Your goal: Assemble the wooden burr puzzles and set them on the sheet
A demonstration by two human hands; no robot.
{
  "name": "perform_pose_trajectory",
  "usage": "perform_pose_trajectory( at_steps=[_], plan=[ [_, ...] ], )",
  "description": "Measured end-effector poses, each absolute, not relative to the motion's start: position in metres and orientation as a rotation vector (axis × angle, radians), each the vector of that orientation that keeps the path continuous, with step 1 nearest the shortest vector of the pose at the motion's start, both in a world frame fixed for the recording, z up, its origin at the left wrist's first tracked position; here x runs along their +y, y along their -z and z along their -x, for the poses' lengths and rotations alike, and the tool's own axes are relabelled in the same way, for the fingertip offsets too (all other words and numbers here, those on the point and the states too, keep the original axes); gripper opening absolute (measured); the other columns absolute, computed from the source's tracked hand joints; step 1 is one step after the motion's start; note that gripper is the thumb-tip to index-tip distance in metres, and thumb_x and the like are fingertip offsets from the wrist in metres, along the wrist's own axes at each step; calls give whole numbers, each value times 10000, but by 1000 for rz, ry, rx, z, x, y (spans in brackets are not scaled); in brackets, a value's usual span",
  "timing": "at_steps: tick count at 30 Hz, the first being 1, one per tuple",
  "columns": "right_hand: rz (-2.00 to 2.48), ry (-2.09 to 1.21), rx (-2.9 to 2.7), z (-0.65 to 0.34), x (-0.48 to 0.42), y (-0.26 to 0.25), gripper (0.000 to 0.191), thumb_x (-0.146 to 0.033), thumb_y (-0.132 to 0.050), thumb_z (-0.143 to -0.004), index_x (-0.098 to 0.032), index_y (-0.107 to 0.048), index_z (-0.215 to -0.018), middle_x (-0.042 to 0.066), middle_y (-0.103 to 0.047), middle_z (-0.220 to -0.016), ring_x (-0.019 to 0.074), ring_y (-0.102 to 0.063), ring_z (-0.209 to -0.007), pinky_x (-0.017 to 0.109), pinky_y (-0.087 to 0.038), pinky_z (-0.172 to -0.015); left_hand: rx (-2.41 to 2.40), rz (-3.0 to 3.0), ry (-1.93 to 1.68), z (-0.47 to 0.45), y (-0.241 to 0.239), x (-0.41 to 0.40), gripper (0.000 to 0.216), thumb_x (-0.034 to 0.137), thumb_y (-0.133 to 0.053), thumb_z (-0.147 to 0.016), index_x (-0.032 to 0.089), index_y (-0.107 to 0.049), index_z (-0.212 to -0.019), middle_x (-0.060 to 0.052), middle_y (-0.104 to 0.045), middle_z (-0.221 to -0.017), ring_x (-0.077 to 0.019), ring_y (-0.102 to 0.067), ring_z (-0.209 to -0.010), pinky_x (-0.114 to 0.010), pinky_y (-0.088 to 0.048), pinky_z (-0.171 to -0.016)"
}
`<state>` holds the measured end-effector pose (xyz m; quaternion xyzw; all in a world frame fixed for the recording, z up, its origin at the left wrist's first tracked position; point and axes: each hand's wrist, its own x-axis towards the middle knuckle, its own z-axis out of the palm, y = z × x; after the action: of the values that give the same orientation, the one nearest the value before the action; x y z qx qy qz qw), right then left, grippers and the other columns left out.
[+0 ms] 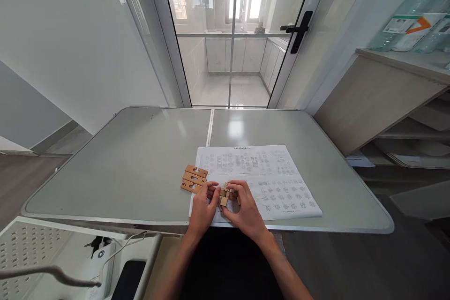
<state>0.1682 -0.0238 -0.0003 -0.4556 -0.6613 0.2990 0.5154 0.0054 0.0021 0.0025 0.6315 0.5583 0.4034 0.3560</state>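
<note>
My left hand [203, 207] and my right hand [245, 207] meet over the near edge of the table, fingers pinched together on a small cluster of wooden puzzle pieces [224, 195]. Both hands grip it; how the pieces join is hidden by my fingers. Three flat notched wooden pieces [193, 178] lie side by side just left of my left hand, partly on the printed instruction sheet [267, 178]. The sheet, covered in small diagrams, lies under my hands.
The grey folding table [140, 159] has a centre seam and a metal rim. A wooden shelf unit [393, 103] stands right. A white pegboard cart [52, 253] with cables and a dark phone sits lower left. A glass door is behind.
</note>
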Motion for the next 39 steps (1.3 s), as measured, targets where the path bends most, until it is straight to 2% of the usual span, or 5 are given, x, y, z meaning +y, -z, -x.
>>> perform_pose_trajectory(
  at_steps=[6, 23, 27, 33, 39],
  plan=[
    [1131, -705, -1602, -168, -26, 1, 627, -75, -686, -836, -275, -481, -1395, 94, -545, -1273, 260, -620, -1154, 437, -611, -974, 1427, -1607, -1053, -5, -6, 1, 342, 494, -580, -1000, 184, -653, -1128, -77, -754, -915, -220, -742, -810, -339, -598, -750],
    [1127, -657, -1655, -168, -27, 0, 659, -51, -648, -822, -293, -469, -1409, 81, -569, -1256, 252, -633, -1119, 421, -611, -962, 1351, -1561, -1112, -2, -7, -2, 340, 482, -658, -947, 199, -609, -1129, -30, -709, -842, -186, -722, -746, -314, -601, -731],
    [1149, -642, -1660, -168, -27, 1, 628, -73, -641, -843, -299, -469, -1404, 83, -585, -1234, 256, -648, -1092, 420, -615, -937, 1345, -1552, -1144, -2, -4, -3, 352, 488, -680, -932, 208, -595, -1126, -30, -709, -863, -189, -733, -778, -325, -612, -773],
    [1157, -601, -1647, -167, -27, 6, 632, -73, -650, -851, -298, -470, -1412, 76, -591, -1214, 252, -643, -1088, 420, -608, -929, 1319, -1640, -1067, -5, -5, -4, 425, 448, -735, -897, 214, -583, -1218, -39, -697, -943, -185, -719, -816, -339, -606, -806],
    [1164, -582, -1668, -167, -28, 5, 687, -54, -670, -829, -311, -470, -1434, 91, -579, -1291, 276, -617, -1189, 456, -598, -987, 1290, -1628, -1031, -6, -6, -3, 506, 427, -763, -878, 216, -545, -1283, -32, -710, -956, -180, -715, -814, -327, -599, -782]
  ],
)
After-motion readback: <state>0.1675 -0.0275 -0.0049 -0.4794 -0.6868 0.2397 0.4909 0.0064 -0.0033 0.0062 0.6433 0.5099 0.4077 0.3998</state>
